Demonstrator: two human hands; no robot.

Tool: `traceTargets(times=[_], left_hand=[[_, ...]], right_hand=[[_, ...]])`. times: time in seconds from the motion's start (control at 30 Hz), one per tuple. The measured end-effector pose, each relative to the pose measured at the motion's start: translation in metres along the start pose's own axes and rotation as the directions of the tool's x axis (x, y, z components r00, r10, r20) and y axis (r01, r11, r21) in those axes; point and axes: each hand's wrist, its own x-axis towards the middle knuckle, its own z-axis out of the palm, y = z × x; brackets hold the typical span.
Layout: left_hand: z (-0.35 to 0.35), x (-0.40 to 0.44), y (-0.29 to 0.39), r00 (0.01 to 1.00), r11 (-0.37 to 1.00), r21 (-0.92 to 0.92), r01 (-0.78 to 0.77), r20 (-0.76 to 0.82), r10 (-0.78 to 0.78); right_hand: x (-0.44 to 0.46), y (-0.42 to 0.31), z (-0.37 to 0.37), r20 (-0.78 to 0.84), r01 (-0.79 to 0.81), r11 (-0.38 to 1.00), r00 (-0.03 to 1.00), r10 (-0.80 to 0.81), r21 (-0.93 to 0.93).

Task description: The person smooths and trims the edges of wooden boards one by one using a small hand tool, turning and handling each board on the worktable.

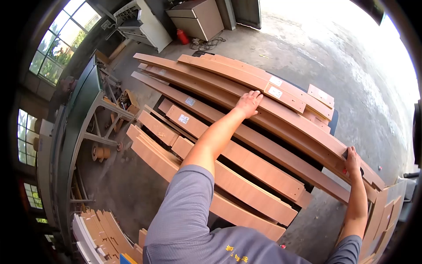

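Observation:
Long wood-coloured boards (pixel 263 174) lie in stacked rows across a dark support, several with white labels. My left hand (pixel 249 104) rests on a long board (pixel 303 125) near its middle, fingers spread over its upper face. Toward the right end of the long boards, my right hand (pixel 353 163) is closed round a dark object at the board's edge; the object is mostly hidden and I cannot make it out. Shorter labelled boards (pixel 281 93) lie just beyond my left hand.
A green-topped conveyor frame (pixel 83 94) stands at the left, near a spool (pixel 100 153). More boards are stacked at the bottom left (pixel 105 231) and lower right (pixel 387 215). A cabinet (pixel 200 20) and red bottle (pixel 182 37) stand at the back.

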Motion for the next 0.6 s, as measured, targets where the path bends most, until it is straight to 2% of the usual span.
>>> traceTargets(times=[0.07, 0.13, 0.17, 0.2, 0.23, 0.3, 0.37, 0.43, 0.47, 0.5, 0.57, 0.6], left_hand=[[-0.012, -0.002, -0.002, 1.0, 1.0, 0.018, 0.001, -0.007, -0.001], [-0.012, -0.008, -0.018, 0.989, 0.99, 0.045, -0.137, -0.056, 0.139], [-0.014, -0.017, -0.023, 0.986, 0.985, -0.05, -0.165, -0.012, 0.165], [-0.023, -0.029, -0.025, 0.983, 0.973, -0.148, -0.175, 0.026, 0.181], [-0.047, -0.049, -0.016, 0.981, 0.979, -0.108, -0.172, 0.072, 0.181], [-0.055, -0.091, -0.005, 0.971, 0.967, -0.096, -0.237, -0.057, 0.233], [-0.067, -0.137, 0.024, 0.963, 0.964, -0.1, -0.247, -0.139, 0.232], [-0.09, -0.193, 0.053, 0.949, 0.949, -0.168, -0.265, -0.22, 0.226], [-0.089, -0.22, 0.065, 0.953, 0.954, -0.167, -0.25, -0.216, 0.212], [-0.104, -0.248, 0.075, 0.955, 0.932, -0.24, -0.271, -0.19, 0.228], [-0.107, -0.3, 0.097, 0.978, 0.935, -0.288, -0.206, -0.073, 0.193], [-0.101, -0.323, 0.104, 0.976, 0.929, -0.299, -0.217, -0.1, 0.196]], right_hand=[[-0.04, -0.023, -0.036, -0.019, 0.035, 0.998, 0.999, -0.034, 0.054], [-0.083, -0.023, -0.033, -0.093, -0.002, 0.997, 0.996, 0.009, 0.073], [-0.112, -0.044, -0.059, -0.072, 0.019, 0.995, 0.997, -0.012, 0.099], [-0.134, -0.056, -0.066, -0.041, -0.036, 0.994, 0.998, 0.041, 0.106], [-0.157, -0.053, -0.058, -0.115, 0.013, 0.996, 0.993, -0.003, 0.091], [-0.203, -0.066, -0.073, -0.013, -0.062, 0.983, 0.998, 0.065, 0.174], [-0.257, -0.053, -0.064, -0.099, -0.05, 0.978, 0.993, 0.071, 0.202], [-0.308, -0.059, -0.078, -0.047, -0.069, 0.97, 0.995, 0.082, 0.233], [-0.332, -0.061, -0.079, 0.029, -0.129, 0.953, 0.992, 0.126, 0.274], [-0.355, -0.054, -0.069, 0.038, -0.126, 0.953, 0.992, 0.12, 0.275], [-0.401, -0.04, -0.041, 0.022, -0.119, 0.953, 0.993, 0.117, 0.28], [-0.421, -0.038, -0.031, 0.002, -0.115, 0.951, 0.993, 0.119, 0.286]])
